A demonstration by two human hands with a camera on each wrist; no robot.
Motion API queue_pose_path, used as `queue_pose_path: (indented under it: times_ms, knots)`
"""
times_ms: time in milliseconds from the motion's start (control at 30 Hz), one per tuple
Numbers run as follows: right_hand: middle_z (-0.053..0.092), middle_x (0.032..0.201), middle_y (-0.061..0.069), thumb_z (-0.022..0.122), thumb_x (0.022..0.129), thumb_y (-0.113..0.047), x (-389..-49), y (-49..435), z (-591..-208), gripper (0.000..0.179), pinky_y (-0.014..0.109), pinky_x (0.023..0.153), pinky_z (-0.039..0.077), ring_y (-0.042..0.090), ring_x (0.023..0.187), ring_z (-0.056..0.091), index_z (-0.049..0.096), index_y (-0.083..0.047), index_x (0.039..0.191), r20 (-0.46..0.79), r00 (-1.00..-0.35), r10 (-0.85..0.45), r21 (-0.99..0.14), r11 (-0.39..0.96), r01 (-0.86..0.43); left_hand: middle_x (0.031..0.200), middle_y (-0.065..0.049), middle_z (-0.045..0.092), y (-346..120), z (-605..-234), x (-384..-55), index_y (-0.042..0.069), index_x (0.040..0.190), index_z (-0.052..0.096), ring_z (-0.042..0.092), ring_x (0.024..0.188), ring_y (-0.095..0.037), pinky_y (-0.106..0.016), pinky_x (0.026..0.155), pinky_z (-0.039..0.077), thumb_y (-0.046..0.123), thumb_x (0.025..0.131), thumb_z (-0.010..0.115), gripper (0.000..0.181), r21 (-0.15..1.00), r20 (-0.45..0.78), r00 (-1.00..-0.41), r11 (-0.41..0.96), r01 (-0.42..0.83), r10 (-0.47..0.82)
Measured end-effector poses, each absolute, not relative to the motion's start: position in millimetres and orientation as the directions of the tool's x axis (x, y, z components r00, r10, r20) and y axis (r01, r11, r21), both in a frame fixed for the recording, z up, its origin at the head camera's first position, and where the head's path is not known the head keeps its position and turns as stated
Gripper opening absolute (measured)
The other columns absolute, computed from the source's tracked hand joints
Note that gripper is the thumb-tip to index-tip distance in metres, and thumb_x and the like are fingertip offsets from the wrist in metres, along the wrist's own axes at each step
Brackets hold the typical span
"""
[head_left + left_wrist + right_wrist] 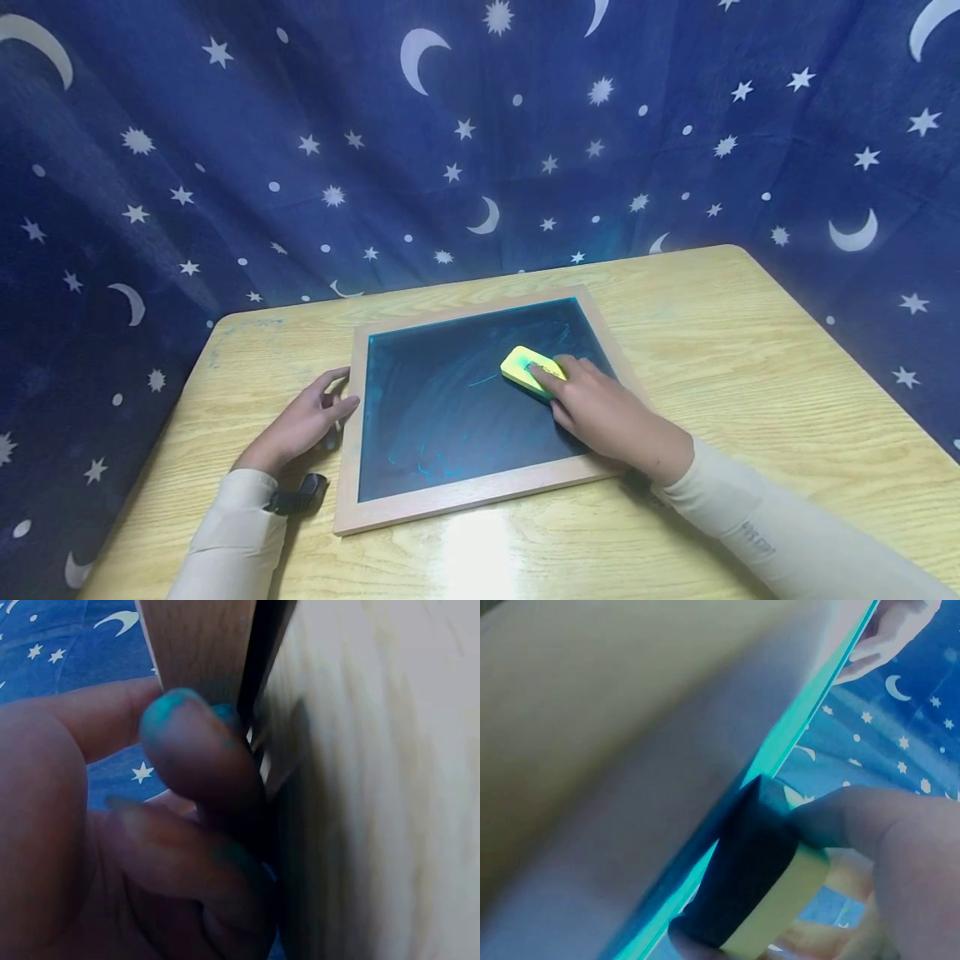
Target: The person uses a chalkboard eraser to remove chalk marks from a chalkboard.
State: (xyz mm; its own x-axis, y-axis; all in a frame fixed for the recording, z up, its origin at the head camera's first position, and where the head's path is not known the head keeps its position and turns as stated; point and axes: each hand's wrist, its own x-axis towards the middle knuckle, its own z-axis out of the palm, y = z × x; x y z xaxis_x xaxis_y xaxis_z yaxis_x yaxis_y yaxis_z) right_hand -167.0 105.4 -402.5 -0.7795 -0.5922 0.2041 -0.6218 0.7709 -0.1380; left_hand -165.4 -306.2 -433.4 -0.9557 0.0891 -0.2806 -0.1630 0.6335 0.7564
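Observation:
A chalkboard (pixel 442 417) in a pale wooden frame (pixel 480 492) lies on the table, with faint smears and a few teal chalk marks. My right hand (pixel 607 408) grips a yellow chalkboard eraser (pixel 517 364) with a dark underside, on the board's right half. The right wrist view shows the eraser's dark felt (pixel 742 870) against the board. My left hand (pixel 311 421) holds the frame's left edge, thumb and curled fingers at the wood. In the left wrist view teal chalk dust coats a fingertip (pixel 176 712).
The pale wood-grain table (pixel 720 333) extends around the board, with faint teal smudges at its far left. A dark blue curtain (pixel 420 167) with moons and stars hangs behind and at both sides. A black wrist strap (pixel 296 497) is on the left sleeve.

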Motion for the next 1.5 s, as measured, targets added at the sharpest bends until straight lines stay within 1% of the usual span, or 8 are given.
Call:
queue_pose_path:
  times_ms: [300, 733, 867, 967, 1067, 1200, 1400, 1500]
  knots:
    - [0.06, 0.122, 0.026, 0.07, 0.091, -0.01, -169.2, 110.5, -401.1, 0.051, 0.049, 0.085, 0.057, 0.036, 0.101, 0.063, 0.058, -0.009, 0.14, 0.183, -0.819, -0.544, -0.124, 0.814, -0.568, 0.091, -0.01, 0.058, -305.5, -432.9, -164.6, 0.01, 0.159, 0.019, 0.054, 0.057, -0.02, -0.037, 0.051, 0.049, 0.035, 0.103, 0.055, 0.07, 0.756, -0.275, -0.957, 0.636, -0.154, 0.095]
    - [0.058, 0.13, 0.024, 0.071, 0.09, -0.012, -165.6, 105.3, -403.5, 0.054, 0.048, 0.085, 0.057, 0.037, 0.107, 0.062, 0.056, -0.012, 0.142, 0.197, -0.801, -0.566, -0.09, 0.803, -0.589, 0.089, -0.009, 0.057, -306.2, -432.2, -162.8, 0.009, 0.158, 0.021, 0.054, 0.058, -0.02, -0.037, 0.051, 0.049, 0.034, 0.103, 0.055, 0.069, 0.756, -0.27, -0.958, 0.638, -0.147, 0.099]
    - [0.057, 0.134, 0.022, 0.069, 0.092, -0.012, -161.7, 99.0, -402.1, 0.054, 0.044, 0.077, 0.058, 0.036, 0.107, 0.061, 0.055, -0.015, 0.144, 0.172, -0.793, -0.584, -0.105, 0.79, -0.604, 0.089, -0.009, 0.057, -306.0, -432.1, -162.7, 0.01, 0.158, 0.021, 0.053, 0.057, -0.02, -0.037, 0.051, 0.049, 0.034, 0.103, 0.056, 0.069, 0.755, -0.272, -0.958, 0.638, -0.153, 0.093]
    - [0.055, 0.136, 0.02, 0.066, 0.094, -0.012, -158.6, 93.2, -402.7, 0.052, 0.043, 0.074, 0.057, 0.035, 0.107, 0.061, 0.054, -0.016, 0.145, 0.166, -0.775, -0.61, -0.116, 0.769, -0.629, 0.088, -0.009, 0.057, -305.5, -432.5, -163.1, 0.01, 0.158, 0.02, 0.053, 0.057, -0.02, -0.037, 0.051, 0.049, 0.034, 0.103, 0.056, 0.07, 0.755, -0.275, -0.957, 0.637, -0.156, 0.092]
    - [0.054, 0.14, 0.019, 0.063, 0.097, -0.015, -154.2, 87.3, -404.1, 0.051, 0.044, 0.078, 0.057, 0.034, 0.111, 0.06, 0.051, -0.018, 0.147, 0.156, -0.751, -0.641, -0.123, 0.742, -0.659, 0.089, -0.009, 0.057, -305.1, -433.3, -163.4, 0.009, 0.158, 0.02, 0.053, 0.058, -0.02, -0.036, 0.052, 0.049, 0.035, 0.103, 0.056, 0.07, 0.754, -0.278, -0.957, 0.637, -0.159, 0.089]
    - [0.053, 0.141, 0.017, 0.06, 0.099, -0.017, -143.7, 79.7, -403.6, 0.05, 0.043, 0.079, 0.057, 0.032, 0.11, 0.06, 0.049, -0.02, 0.149, 0.14, -0.714, -0.686, -0.129, 0.703, -0.7, 0.089, -0.008, 0.056, -304.7, -433.8, -163.9, 0.009, 0.158, 0.02, 0.054, 0.058, -0.02, -0.036, 0.052, 0.049, 0.034, 0.103, 0.056, 0.07, 0.755, -0.276, -0.957, 0.635, -0.161, 0.086]
    - [0.053, 0.142, 0.014, 0.059, 0.1, -0.018, -124.0, 68.2, -399.1, 0.049, 0.036, 0.07, 0.056, 0.025, 0.105, 0.059, 0.05, -0.022, 0.148, 0.12, -0.65, -0.751, -0.124, 0.638, -0.76, 0.088, -0.008, 0.056, -304.2, -433.0, -164.0, 0.008, 0.158, 0.02, 0.054, 0.057, -0.02, -0.036, 0.053, 0.05, 0.033, 0.104, 0.055, 0.069, 0.757, -0.274, -0.958, 0.635, -0.158, 0.089]
    - [0.054, 0.141, 0.012, 0.061, 0.099, -0.02, -115.4, 63.4, -396.6, 0.048, 0.033, 0.069, 0.056, 0.022, 0.101, 0.059, 0.051, -0.023, 0.146, 0.115, -0.614, -0.781, -0.102, 0.606, -0.789, 0.088, -0.009, 0.056, -304.2, -432.6, -163.8, 0.008, 0.158, 0.02, 0.054, 0.057, -0.02, -0.036, 0.053, 0.05, 0.033, 0.104, 0.055, 0.069, 0.753, -0.273, -0.958, 0.639, -0.158, 0.086]
